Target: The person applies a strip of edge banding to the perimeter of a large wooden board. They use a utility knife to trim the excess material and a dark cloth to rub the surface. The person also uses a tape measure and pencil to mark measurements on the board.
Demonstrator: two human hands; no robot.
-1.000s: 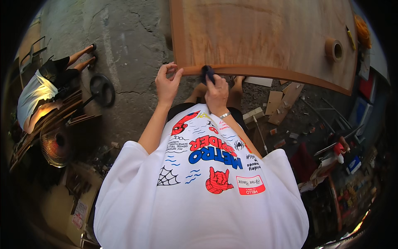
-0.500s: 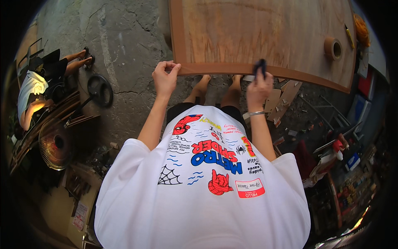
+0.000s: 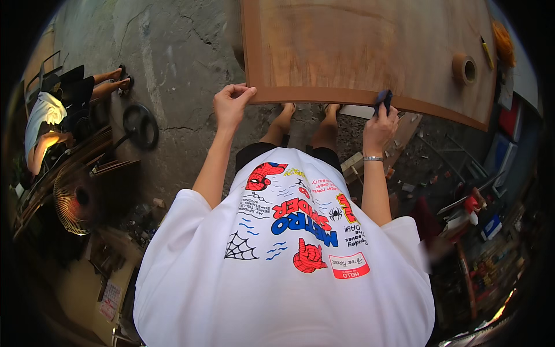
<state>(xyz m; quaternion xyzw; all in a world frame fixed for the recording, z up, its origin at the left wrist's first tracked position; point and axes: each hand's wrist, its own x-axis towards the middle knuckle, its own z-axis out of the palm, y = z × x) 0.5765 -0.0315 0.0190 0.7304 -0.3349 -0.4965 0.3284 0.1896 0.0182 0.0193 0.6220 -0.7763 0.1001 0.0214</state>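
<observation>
A large plywood panel (image 3: pixel 347 43) lies in front of me, with a band of brown tape (image 3: pixel 306 94) along its near edge and left side. At the panel's near left corner, my left hand (image 3: pixel 230 105) pinches the taped edge between thumb and fingers. My right hand (image 3: pixel 381 128), with a band on its wrist, grips a dark folded cloth (image 3: pixel 383 100). That cloth presses on the taped near edge, right of the middle. Its lower part is hidden by my fingers.
On the panel's right side are a tape roll (image 3: pixel 464 69) and a yellow cutter (image 3: pixel 487 53), with an orange bundle (image 3: pixel 504 43) beyond. Wood scraps (image 3: pixel 406 132) lie below right. A fan (image 3: pixel 81 198), a black steering wheel (image 3: pixel 140 126) and another person (image 3: pixel 46 118) are at left.
My right hand has slid to the right along the near edge with the dark cloth. The left hand keeps its pinch at the corner.
</observation>
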